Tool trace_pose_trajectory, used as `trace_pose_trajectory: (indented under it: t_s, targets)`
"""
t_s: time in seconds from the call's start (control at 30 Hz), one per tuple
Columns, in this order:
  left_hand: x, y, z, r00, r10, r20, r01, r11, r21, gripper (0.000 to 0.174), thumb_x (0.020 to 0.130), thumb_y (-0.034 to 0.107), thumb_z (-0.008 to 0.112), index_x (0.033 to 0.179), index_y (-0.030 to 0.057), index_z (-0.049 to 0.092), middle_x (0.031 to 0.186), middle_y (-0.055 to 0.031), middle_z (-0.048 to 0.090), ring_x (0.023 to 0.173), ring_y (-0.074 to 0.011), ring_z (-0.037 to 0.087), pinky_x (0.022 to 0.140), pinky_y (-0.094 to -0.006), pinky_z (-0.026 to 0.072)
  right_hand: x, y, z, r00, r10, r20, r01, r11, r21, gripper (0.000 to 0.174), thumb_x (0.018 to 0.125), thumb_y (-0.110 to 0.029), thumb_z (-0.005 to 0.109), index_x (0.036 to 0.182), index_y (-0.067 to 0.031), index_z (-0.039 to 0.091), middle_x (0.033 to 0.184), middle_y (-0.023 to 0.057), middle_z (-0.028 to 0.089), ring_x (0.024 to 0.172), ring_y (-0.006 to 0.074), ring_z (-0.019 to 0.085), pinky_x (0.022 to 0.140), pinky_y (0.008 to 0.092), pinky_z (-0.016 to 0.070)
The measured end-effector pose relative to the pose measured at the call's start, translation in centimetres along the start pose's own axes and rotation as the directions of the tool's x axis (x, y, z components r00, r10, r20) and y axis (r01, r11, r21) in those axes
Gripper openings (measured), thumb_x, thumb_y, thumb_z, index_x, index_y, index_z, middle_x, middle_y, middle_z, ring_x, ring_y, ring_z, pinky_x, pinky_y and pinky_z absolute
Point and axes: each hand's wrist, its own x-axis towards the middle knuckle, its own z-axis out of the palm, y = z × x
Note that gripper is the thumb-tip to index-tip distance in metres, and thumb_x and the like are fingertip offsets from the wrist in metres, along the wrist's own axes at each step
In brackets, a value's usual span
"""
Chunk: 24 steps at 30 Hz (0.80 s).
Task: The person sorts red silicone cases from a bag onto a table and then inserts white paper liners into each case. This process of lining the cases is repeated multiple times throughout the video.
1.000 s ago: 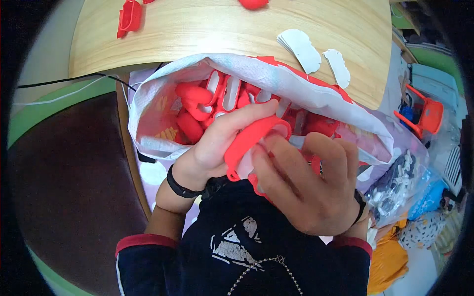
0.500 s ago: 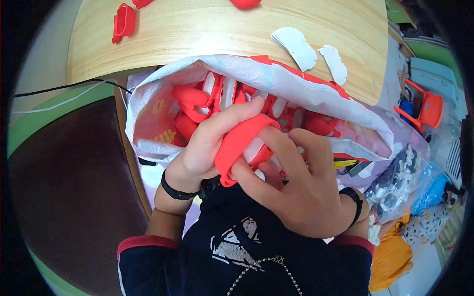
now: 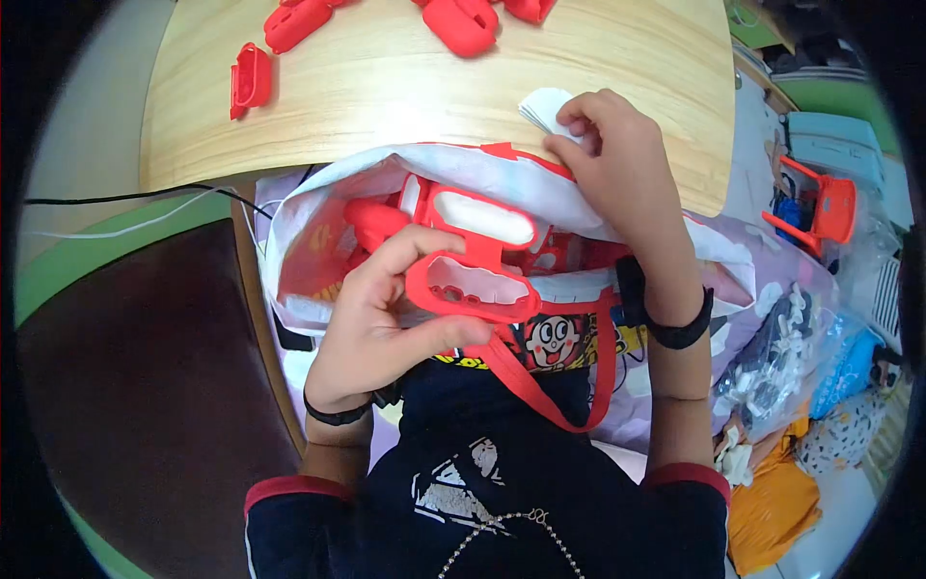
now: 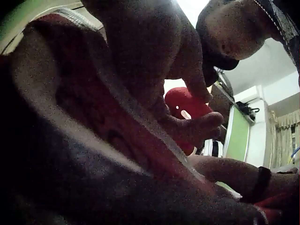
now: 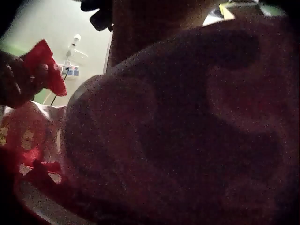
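Observation:
My left hand [image 3: 371, 338] holds an unfolded red soft case cover [image 3: 484, 255] over the bag, thumb on the near side and fingers behind. A white insert [image 3: 482, 218] fills its far half; the near half shows a bare pinkish inside. The same cover [image 4: 183, 101] shows partly past the fingers in the dark left wrist view. Over the table's near right part, my right hand [image 3: 622, 159] pinches with thumb and fingertips at a fanned stack of white cards [image 3: 542, 104], partly hiding it. The right wrist view shows the left hand [image 5: 16, 82] with the red cover [image 5: 47, 70].
A white-rimmed bag [image 3: 463, 172] full of red covers stands against the wooden table [image 3: 386, 87], its red strap [image 3: 526, 386] hanging nearest me. More red covers [image 3: 461, 24] lie at the table's far side. A brown seat [image 3: 145, 376] is at left; plastic bags [image 3: 772, 362] lie at right.
My right hand has left the red cover and moved forward to the white cards. The left hand has turned the cover so both halves face up.

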Motion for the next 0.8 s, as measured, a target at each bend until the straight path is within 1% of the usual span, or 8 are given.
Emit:
trace_pose_trajectory:
  t_s: [0.17,0.27,0.4,0.5,0.57,0.67,0.73,0.8]
  targets:
    - [0.5,-0.1,-0.5,0.999,0.044,0.026,-0.045,0.996,0.079,0.054,0.074,-0.003,0.078,0.119,0.0000,0.049,0.110,-0.0084,0.063,0.099,-0.0132,0.062,0.085,-0.0280,0.0519,0.2,0.0,-0.4,0.998,0.058,-0.001,-0.057,0.990,0.129,0.017,0.074,-0.007,0.070,0.089,0.0015,0.064,0.083,0.0149,0.062,0.074,0.0260,0.063,0.068,0.0341,0.0508]
    - [0.7,-0.2,-0.2,1.000,-0.016,-0.020,0.015,0.999,-0.042,0.053,0.072,-0.004,0.078,0.117,-0.0001,0.050,0.109,-0.0092,0.063,0.101,-0.0149,0.062,0.087,-0.0298,0.0527,0.1,0.4,-0.3,0.997,0.077,-0.018,-0.073,0.982,0.173,0.014,0.076,-0.006,0.068,0.088,0.0011,0.066,0.079,0.0141,0.064,0.070,0.0236,0.063,0.066,0.0323,0.0512]
    - [1.3,-0.6,-0.4,0.987,0.158,-0.006,-0.157,0.985,0.076,0.052,0.071,-0.008,0.077,0.114,-0.0004,0.050,0.110,-0.0131,0.064,0.104,-0.0176,0.062,0.091,-0.0323,0.0527,-0.1,-0.3,-1.1,0.979,0.204,0.024,-0.204,0.955,0.217,0.015,0.081,-0.007,0.069,0.091,0.0029,0.067,0.082,0.0091,0.067,0.067,0.0134,0.061,0.065,0.0245,0.0493]
    - [1.7,-0.4,0.7,0.979,0.195,-0.054,-0.194,0.981,0.022,0.049,0.070,-0.009,0.076,0.111,-0.0008,0.050,0.113,-0.0156,0.065,0.105,-0.0183,0.063,0.091,-0.0318,0.0519,-1.0,-2.5,-2.7,0.956,0.024,-0.292,0.013,0.992,0.126,0.012,0.082,-0.006,0.067,0.089,0.0034,0.066,0.083,0.0075,0.067,0.069,0.0150,0.062,0.066,0.0244,0.0490]
    - [1.6,-0.6,0.9,0.977,0.202,-0.073,-0.203,0.979,-0.007,0.048,0.070,-0.009,0.076,0.110,-0.0010,0.051,0.116,-0.0164,0.064,0.105,-0.0181,0.063,0.091,-0.0308,0.0511,-2.6,-5.9,-3.8,0.813,-0.275,-0.513,0.209,0.960,-0.185,0.008,0.084,-0.005,0.063,0.088,0.0016,0.065,0.083,0.0067,0.067,0.076,0.0176,0.063,0.071,0.0280,0.0491]
    - [1.2,-0.5,0.6,0.973,0.225,-0.050,-0.214,0.963,0.165,0.063,0.071,-0.003,0.077,0.127,-0.0053,0.048,0.116,-0.0187,0.064,0.105,-0.0218,0.064,0.094,-0.0356,0.0500,-6.7,-8.6,-4.4,0.783,-0.601,-0.157,0.560,0.793,-0.241,0.015,0.074,-0.009,0.065,0.088,-0.0048,0.068,0.089,0.0076,0.064,0.082,0.0191,0.063,0.072,0.0318,0.0489]
    - [1.6,-0.5,1.4,0.961,0.262,-0.088,-0.259,0.965,0.044,0.059,0.074,-0.001,0.075,0.126,-0.0058,0.049,0.116,-0.0202,0.063,0.105,-0.0229,0.064,0.094,-0.0358,0.0497,-7.8,-9.3,-4.0,0.732,-0.680,-0.047,0.655,0.721,-0.224,0.019,0.070,-0.010,0.065,0.088,-0.0059,0.068,0.091,0.0080,0.063,0.084,0.0197,0.063,0.074,0.0338,0.0492]
    - [1.6,-0.6,1.6,0.962,0.244,-0.122,-0.246,0.969,-0.002,0.058,0.075,0.000,0.075,0.126,-0.0060,0.049,0.116,-0.0209,0.063,0.105,-0.0235,0.064,0.094,-0.0360,0.0495,-8.7,-9.1,-2.6,0.747,-0.661,-0.073,0.637,0.743,-0.204,0.018,0.070,-0.010,0.064,0.087,-0.0037,0.067,0.089,0.0082,0.062,0.084,0.0200,0.062,0.076,0.0354,0.0501]
